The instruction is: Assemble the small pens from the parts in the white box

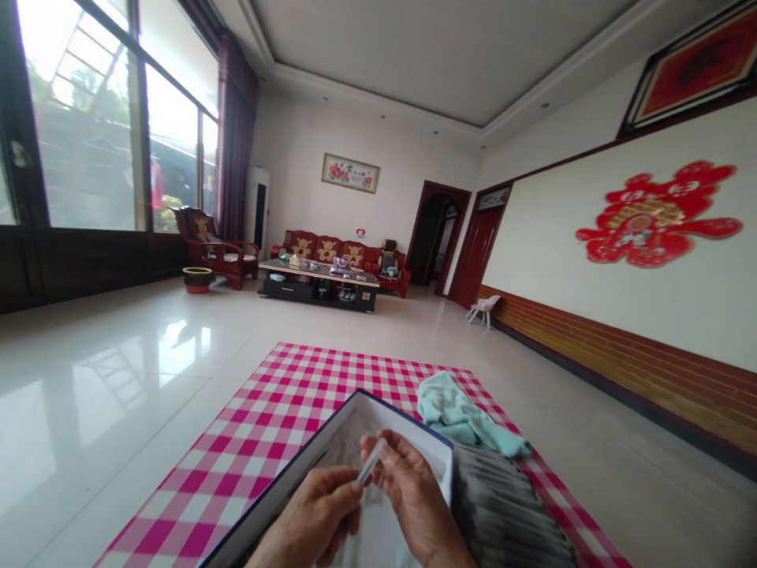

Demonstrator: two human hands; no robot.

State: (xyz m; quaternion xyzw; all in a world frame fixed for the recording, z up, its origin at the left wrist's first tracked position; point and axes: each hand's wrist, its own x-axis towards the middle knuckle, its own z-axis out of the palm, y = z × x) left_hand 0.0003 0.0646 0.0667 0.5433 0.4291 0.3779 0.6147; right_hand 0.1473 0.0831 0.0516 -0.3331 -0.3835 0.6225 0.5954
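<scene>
Both hands meet over an open white box with a dark blue rim. Between them is a short, thin, clear or whitish strip; its exact kind does not show. My left hand pinches the lower end between thumb and fingers. At the upper end, my right hand grips it with fingertips and thumb. Inside the box lie some clear, thin pieces, blurred and partly hidden by the hands. Right of the box sits a dark grey, ribbed bundle, smeared in the picture.
A crumpled mint-green cloth lies behind the bundle on the pink-and-white checked tablecloth. Farther off stand a low coffee table, a red sofa, an armchair, a pot and a small chair.
</scene>
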